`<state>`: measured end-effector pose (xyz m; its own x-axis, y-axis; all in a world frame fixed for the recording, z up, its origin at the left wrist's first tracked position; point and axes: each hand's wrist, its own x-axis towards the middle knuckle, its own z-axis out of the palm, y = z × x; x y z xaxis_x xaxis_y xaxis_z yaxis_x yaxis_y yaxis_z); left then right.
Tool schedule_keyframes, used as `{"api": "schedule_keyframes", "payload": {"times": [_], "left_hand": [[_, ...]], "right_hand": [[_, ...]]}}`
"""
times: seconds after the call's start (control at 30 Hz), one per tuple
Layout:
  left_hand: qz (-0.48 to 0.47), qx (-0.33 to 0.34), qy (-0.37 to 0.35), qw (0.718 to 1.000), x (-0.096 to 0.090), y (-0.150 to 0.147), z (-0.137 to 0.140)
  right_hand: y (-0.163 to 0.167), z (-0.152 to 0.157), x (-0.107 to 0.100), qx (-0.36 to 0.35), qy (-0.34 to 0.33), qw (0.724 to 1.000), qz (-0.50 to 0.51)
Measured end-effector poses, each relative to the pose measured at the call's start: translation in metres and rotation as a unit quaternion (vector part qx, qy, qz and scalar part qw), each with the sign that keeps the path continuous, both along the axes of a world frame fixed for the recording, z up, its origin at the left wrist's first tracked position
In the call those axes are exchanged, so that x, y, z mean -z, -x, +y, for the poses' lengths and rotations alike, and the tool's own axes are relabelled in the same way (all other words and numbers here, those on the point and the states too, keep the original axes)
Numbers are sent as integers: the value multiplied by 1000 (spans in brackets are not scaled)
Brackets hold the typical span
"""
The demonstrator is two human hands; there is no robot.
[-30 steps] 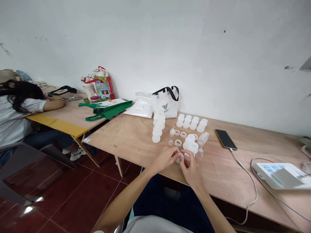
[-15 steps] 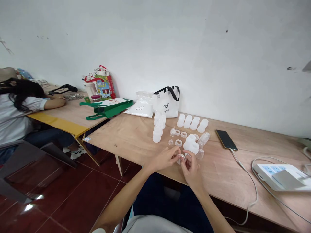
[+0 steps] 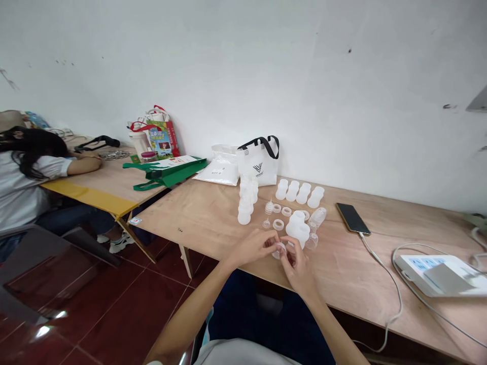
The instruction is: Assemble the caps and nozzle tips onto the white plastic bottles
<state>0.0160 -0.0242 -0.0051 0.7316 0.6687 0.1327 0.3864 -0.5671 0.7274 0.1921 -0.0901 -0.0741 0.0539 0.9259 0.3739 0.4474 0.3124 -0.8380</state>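
Observation:
My left hand (image 3: 262, 245) and my right hand (image 3: 297, 264) meet over the table's front edge. Their fingers are closed on a small whitish plastic ring (image 3: 280, 247), partly hidden by the fingertips. Just beyond my right hand lie frosted white waisted bottles (image 3: 298, 227) in a cluster, with clear caps (image 3: 317, 217) beside them. Loose plastic rings (image 3: 278, 224) and clear pointed teats (image 3: 267, 223) are spread to the left of that cluster. A row of frosted bottles (image 3: 292, 191) stands farther back, and another line of bottles (image 3: 244, 210) runs along the left.
A white tote bag (image 3: 258, 167) and a white plastic packet (image 3: 218, 170) rest against the wall. On the right are a phone (image 3: 353, 219) on a cable and a white box (image 3: 443, 276). A person (image 3: 34, 177) leans on the neighbouring table, near a green bag (image 3: 171, 175).
The view has shifted slightly. Both hands stay together on the ring, with only small finger movements; the things on the table lie as before.

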Motion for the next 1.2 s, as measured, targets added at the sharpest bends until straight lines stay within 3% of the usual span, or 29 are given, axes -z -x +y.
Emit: {"api": "schedule_keyframes", "payload": {"times": [0.17,0.37,0.6,0.9,1.2], "left_hand": [[-19,20,-3,1000,4,1,6],[-4,-29,-34,999,8,-5,5],[-1,7,-41,999,6,-2,3],[-12,-21,-18,1000,3,-1,7],[-51,-24,-5,998,6,1,8]], "right_hand": [[0,0,0,-9,-17,1000,-5],[-2,0,4,-16,-18,1000,1],[-2,2,7,0,-32,999,13],[0,3,9,-28,-27,999,21],[1,1,6,-13,-51,997,50]]}}
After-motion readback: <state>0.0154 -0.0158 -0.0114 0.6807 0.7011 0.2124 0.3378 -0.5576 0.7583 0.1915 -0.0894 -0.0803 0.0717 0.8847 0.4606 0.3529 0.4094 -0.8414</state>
